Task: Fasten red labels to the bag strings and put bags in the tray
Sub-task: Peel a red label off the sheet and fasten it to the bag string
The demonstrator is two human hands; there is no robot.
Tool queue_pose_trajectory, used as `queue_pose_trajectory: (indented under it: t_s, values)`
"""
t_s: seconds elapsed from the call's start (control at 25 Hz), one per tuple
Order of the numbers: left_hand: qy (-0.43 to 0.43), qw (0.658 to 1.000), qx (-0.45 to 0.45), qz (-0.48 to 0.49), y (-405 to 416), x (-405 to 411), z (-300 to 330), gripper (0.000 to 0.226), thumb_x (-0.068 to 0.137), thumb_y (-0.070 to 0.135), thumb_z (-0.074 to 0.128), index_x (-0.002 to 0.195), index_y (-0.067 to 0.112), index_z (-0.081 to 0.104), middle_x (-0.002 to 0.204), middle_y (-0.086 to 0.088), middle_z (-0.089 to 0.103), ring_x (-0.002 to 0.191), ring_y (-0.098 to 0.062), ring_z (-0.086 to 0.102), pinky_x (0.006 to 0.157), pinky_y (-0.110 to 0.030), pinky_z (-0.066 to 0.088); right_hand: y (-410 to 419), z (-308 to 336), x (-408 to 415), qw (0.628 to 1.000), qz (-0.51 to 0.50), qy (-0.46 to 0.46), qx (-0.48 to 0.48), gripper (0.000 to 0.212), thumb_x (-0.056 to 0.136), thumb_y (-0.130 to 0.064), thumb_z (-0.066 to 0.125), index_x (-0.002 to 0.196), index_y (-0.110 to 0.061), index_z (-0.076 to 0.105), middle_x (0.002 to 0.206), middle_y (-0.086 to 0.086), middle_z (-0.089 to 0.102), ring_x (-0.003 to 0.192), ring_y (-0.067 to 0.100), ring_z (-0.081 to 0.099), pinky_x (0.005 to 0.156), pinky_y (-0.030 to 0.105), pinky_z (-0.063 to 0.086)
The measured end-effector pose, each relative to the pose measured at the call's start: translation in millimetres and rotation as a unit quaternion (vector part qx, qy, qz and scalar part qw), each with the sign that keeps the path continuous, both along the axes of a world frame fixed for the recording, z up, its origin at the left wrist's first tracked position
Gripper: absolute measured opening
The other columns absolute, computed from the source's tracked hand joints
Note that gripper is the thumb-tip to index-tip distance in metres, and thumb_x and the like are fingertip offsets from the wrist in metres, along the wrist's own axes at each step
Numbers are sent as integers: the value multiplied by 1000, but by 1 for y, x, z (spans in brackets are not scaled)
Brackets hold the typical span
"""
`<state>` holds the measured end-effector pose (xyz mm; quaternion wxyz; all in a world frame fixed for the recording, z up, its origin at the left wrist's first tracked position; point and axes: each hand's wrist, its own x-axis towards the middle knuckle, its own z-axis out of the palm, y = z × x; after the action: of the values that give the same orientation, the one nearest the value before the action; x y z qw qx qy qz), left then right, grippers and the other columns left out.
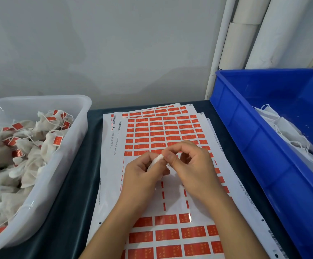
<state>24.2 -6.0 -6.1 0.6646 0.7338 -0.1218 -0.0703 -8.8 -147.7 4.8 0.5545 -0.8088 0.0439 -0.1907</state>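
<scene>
Over the label sheets [163, 131], both hands [170, 165] pinch a bag [156, 160].

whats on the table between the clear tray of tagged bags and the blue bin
In the head view, sheets of red labels on dark cloth, with both hands, left and right, working a small white bag above them.

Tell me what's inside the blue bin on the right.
The blue bin holds white bags with white strings, piled against its right side; no red labels show on them. The far part of its floor is bare. How far the pile runs is cut off by the picture's edge.
</scene>
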Motion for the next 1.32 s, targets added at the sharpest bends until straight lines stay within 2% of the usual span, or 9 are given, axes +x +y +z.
queue_pose_trajectory:
  t_s: [0.12, 0.36, 0.48, 0.64, 0.76, 0.96, 1.08, 1.32]
  values:
    - [11, 1000, -17, -12, 2, 1, 0, 26, 88, 55, 64, 84, 33, 78, 84, 3, 76, 83, -16, 73, 78, -30, 57, 1, 1, 1, 1000, -3, -7, 13, 5, 94, -37, 72, 89, -39, 72, 97, -23, 67, 94, 1, 62, 74, 8, 49]
    - [9, 1000, -14, -22, 4, 2, -1, 25, 87, 56, 63, 87, 36, 78, 86, 5, 77, 84, -11, 72, 72, -21, 54, 4, 2, -2, 999, -16, -45, 6, 11, 94, -30, 72, 97, -40, 68, 95, -25, 69, 96, 2, 66, 76, 12, 54]
    - [11, 1000, -17, -17, 4, 4, -4, 22, 89, 53, 63, 88, 36, 78, 86, 4, 77, 83, -10, 72, 70, -20, 54, 5, 2, -3, 996, -26, -70, -39, 13, 94, -28, 73, 93, -38, 66, 94, -24, 67, 93, 4, 65, 74, 11, 53]
    - [26, 999, -24, -1, 2, 6, -8, 23, 88, 50, 63, 89, 33, 78, 84, 0, 76, 79, -17, 72, 74, -31, 58, 5, 0, -3, 988, -32, -96, -121, 19, 93, -22, 73, 92, -40, 66, 94, -27, 66, 99, -1, 62, 76, 1, 46]
    - [31, 999, -35, 6, 2, 6, -9, 25, 88, 50, 63, 89, 30, 79, 85, -3, 76, 85, -27, 73, 80, -44, 64, 5, -2, -2, 984, -23, -99, -146, 18, 93, -20, 72, 96, -38, 68, 99, -27, 65, 101, -1, 62, 79, 3, 48]
    - [45, 997, -53, 16, 3, 7, -10, 23, 90, 43, 65, 92, 25, 80, 86, -10, 76, 90, -44, 70, 86, -64, 60, 6, -4, -4, 986, 12, -88, -144, 19, 91, -28, 71, 107, -37, 67, 109, -27, 64, 105, 0, 61, 85, 6, 50]
    - [41, 998, -54, 19, 3, 8, -10, 23, 91, 40, 63, 93, 25, 80, 87, -10, 76, 91, -44, 69, 87, -64, 59, 4, -4, -3, 984, 8, -78, -161, 20, 92, -28, 74, 109, -36, 67, 111, -26, 63, 105, -2, 60, 84, 5, 49]
    - [12, 999, -31, 17, 3, 7, -11, 21, 99, 36, 61, 96, 27, 80, 87, -5, 77, 87, -31, 73, 85, -54, 63, 6, -7, -3, 975, -37, -89, -199, 18, 91, -28, 76, 108, -32, 70, 109, -22, 65, 100, -7, 60, 82, -2, 44]
